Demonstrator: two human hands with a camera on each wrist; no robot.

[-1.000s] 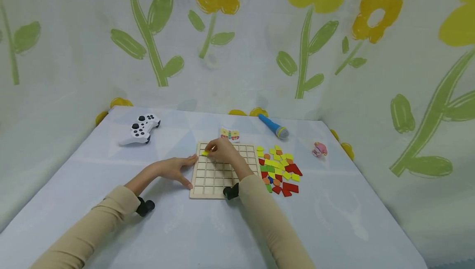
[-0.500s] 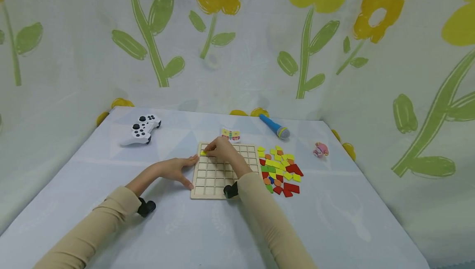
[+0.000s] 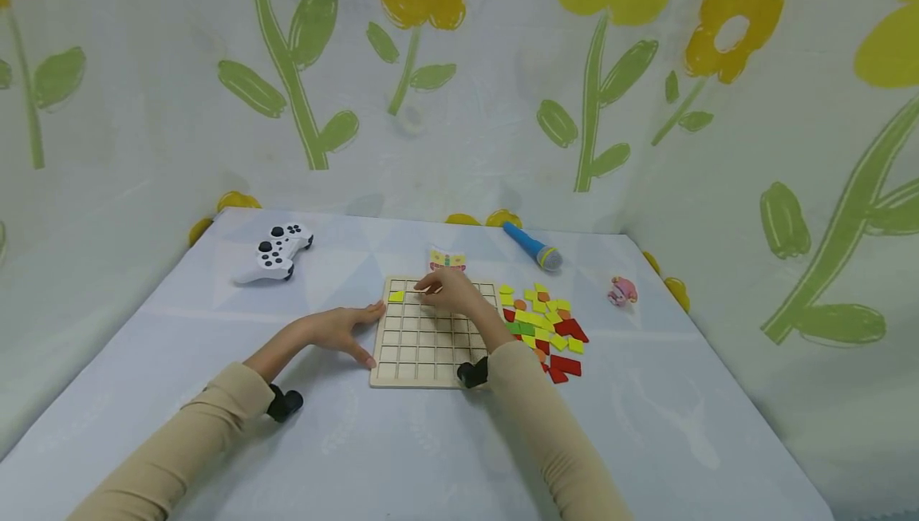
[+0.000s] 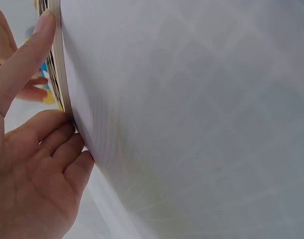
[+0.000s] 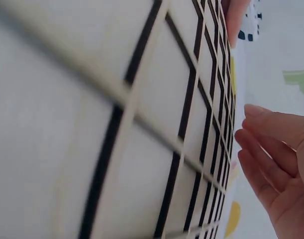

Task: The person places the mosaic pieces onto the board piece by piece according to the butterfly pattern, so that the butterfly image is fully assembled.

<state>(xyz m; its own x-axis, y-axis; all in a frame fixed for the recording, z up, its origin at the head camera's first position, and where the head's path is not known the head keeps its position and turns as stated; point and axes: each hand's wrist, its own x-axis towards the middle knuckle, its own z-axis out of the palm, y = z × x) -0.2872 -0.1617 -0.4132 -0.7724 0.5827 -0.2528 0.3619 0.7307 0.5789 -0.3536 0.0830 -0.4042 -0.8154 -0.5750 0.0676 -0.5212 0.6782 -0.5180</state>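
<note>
A square wooden grid board (image 3: 412,352) lies on the table, with one yellow tile (image 3: 396,297) in a cell near its upper left corner. At the board's left side my left hand (image 3: 336,328) rests with thumb and fingers spread along the edge; the left wrist view shows its thumb (image 4: 30,57) and fingertips against the board's side. My right hand (image 3: 455,294) hovers over the upper part of the grid, to the right of the yellow tile. Its fingers are loosely bent and hold nothing, as the right wrist view also shows (image 5: 278,159).
Loose yellow, red, green and orange pieces (image 3: 553,329) lie right of the board, partly behind the right sleeve. A small colourful pattern card (image 3: 447,258) is behind the board. Farther out are a white game controller (image 3: 278,251), a blue toy microphone (image 3: 531,246) and a pink figurine (image 3: 621,291).
My right hand has let go of the yellow tile, which now sits in its cell, and has moved to the right. The left hand stays at the board's edge.
</note>
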